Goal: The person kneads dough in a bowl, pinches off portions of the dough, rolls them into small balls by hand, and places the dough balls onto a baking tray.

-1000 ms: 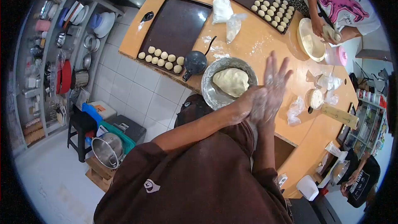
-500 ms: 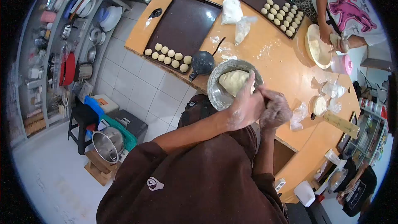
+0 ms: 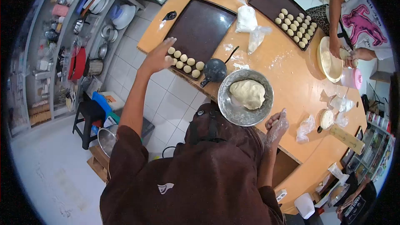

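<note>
My left hand (image 3: 159, 57) is over the near left corner of a dark baking tray (image 3: 200, 25), fingers stretched out and apart beside rows of round dough balls (image 3: 183, 58). It hides the end of those rows. My floury right hand (image 3: 276, 127) is at the table edge, right of a metal bowl (image 3: 224, 108), its fingers curled and thumb raised. Whether anything is inside those fingers is hidden. A large pale lump of dough (image 3: 248, 93) lies in the bowl.
A dark round kitchen scale (image 3: 215, 70) sits between tray and bowl. Flour bags (image 3: 246, 18) lie beyond. A second tray (image 3: 275, 0) holds more dough balls. At right, another person's hands (image 3: 336, 48) work over a yellow basin (image 3: 329, 60).
My hands, together over the bowl before, have parted. The left has swung out to the tray; the right has drawn back to the right of the bowl. The dough lump is now fully visible.
</note>
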Action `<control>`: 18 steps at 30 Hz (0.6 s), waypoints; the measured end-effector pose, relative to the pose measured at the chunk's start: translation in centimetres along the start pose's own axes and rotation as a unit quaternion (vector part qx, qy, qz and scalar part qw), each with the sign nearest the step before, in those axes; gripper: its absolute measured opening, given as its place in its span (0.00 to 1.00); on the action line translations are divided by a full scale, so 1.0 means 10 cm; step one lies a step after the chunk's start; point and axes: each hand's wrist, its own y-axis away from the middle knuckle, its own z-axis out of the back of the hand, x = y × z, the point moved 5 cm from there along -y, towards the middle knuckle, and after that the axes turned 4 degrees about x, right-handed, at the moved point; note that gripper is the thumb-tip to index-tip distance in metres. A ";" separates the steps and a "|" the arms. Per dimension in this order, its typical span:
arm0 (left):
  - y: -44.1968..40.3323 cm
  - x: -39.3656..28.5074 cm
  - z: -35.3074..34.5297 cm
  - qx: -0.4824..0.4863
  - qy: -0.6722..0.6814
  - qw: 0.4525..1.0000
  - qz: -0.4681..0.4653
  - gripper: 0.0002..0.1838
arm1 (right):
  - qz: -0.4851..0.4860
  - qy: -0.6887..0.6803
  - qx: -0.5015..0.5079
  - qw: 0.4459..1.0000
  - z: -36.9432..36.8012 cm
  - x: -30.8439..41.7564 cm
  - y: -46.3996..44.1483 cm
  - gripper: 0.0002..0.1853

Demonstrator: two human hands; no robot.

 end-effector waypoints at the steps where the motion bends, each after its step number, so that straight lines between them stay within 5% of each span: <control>1: 0.00 0.03 -0.02 0.025 -0.018 0.999 0.012 0.44 | 0.005 0.047 0.002 0.999 0.03 0.02 0.00 0.27; 4: 0.00 0.17 -0.22 0.088 -0.083 0.992 0.033 0.60 | 0.080 0.131 0.001 0.988 0.06 0.13 0.03 0.23; 11: 0.04 0.32 -0.43 0.053 -0.057 0.997 -0.019 0.58 | 0.132 0.332 0.060 0.932 0.03 -0.06 0.03 0.21; 18: -0.01 0.38 -0.46 0.056 -0.071 0.996 -0.021 0.54 | 0.186 0.526 0.172 0.812 -0.35 -0.03 0.12 0.14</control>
